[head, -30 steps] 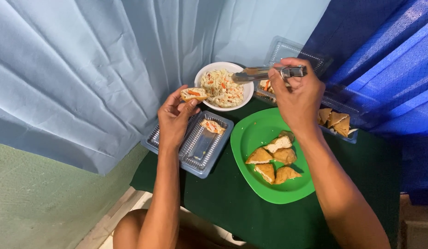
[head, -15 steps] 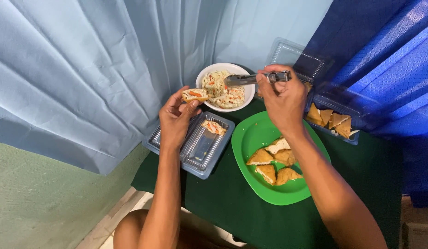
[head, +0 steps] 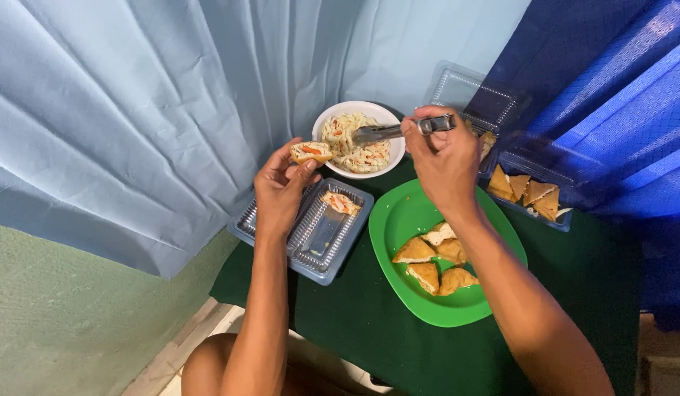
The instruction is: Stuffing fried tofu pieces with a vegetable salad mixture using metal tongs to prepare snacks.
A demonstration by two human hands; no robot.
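Two hands work over a dark green tablecloth (head: 398,345), and the left hand (head: 280,192) comes first. Its fingers are curled, and the fingertips pinch one small filled piece of golden-brown bread topped with pale shredded salad and orange bits (head: 311,152), held just above the hand. Directly under and to the right of that hand lies one clear ribbed plastic tray (head: 310,235), with a single filled piece (head: 340,202) resting in its far end. The forearm rises straight from the bottom edge, wrist slightly bent back.

Beyond the pinched bread, between the two hands, stands one round white bowl (head: 387,119) of creamy shredded salad. The right hand (head: 442,158) is closed around the handle of metal tongs (head: 387,132), knuckles up, with the tong tips reaching leftward into the salad. Below this hand sits one bright green oval plastic plate (head: 406,220) carrying about five golden triangular bread pieces (head: 431,257), clustered beside the forearm. To the right of the hand, one clear plastic container (head: 534,194) holds several more triangles; its lid stands open behind. The right arm runs diagonally from the lower right corner across the plate.
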